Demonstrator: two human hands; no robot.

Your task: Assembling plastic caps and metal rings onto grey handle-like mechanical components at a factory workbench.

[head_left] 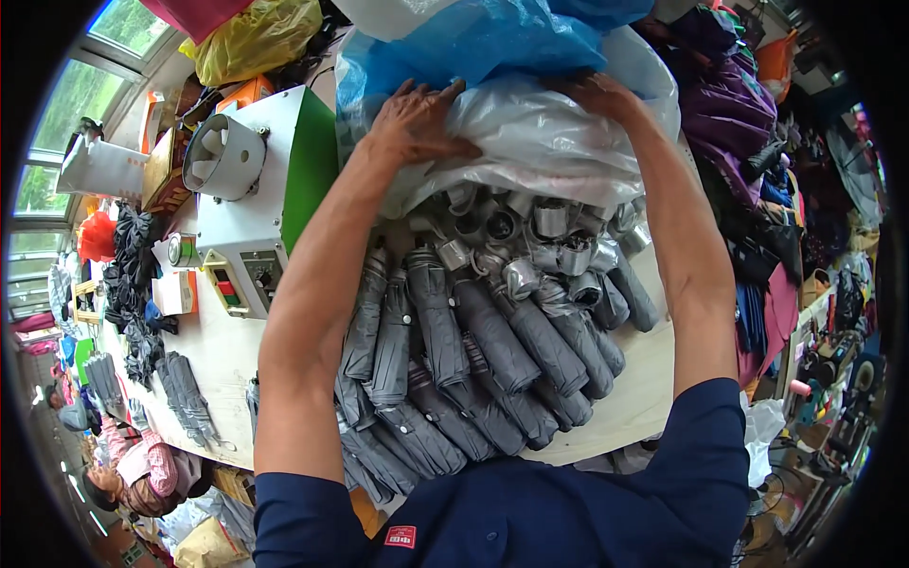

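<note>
A white plastic bag (511,128) with a blue plastic layer (492,43) over its far part lies on the table in front of me. My left hand (417,123) rests on the bag's left side, thumb and fingers spread apart. My right hand (601,97) lies at its far right, fingers stretched over the plastic and partly sunk in its folds. From the bag's near mouth spill several shiny silver umbrella handles (549,220). Several folded grey umbrellas (502,336) lie in a layered heap between my forearms, their fabric ends toward me.
A white and green machine (241,180) with a round drum on top stands left of the bag. More grey umbrellas (185,398) lie on the table (222,341) at left. Purple fabric (724,114) is piled at right. Another person (151,469) is at lower left.
</note>
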